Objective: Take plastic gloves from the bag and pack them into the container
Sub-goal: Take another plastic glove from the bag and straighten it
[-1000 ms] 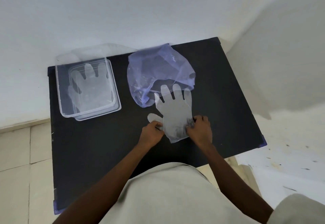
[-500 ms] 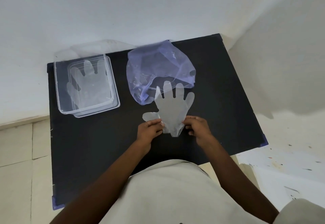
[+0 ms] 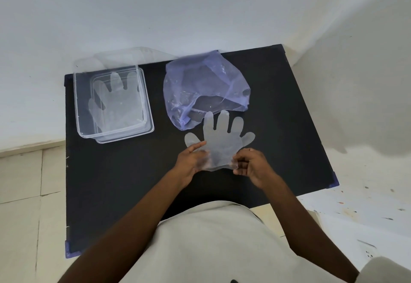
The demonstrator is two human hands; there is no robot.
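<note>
Both hands, left and right, pinch a clear glove at its cuff, its fingertips overlapping the bag mid-table, blurring the outline.

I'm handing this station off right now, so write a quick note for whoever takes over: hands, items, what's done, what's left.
Left hand and right hand each pinch the cuff of one clear glove, spread flat on the black table in front of the purple bag.
The clear container, far left, is open and already holds at least one glove.
Left: move the held glove into the container. Whether the bag still holds more cannot be told.
</note>
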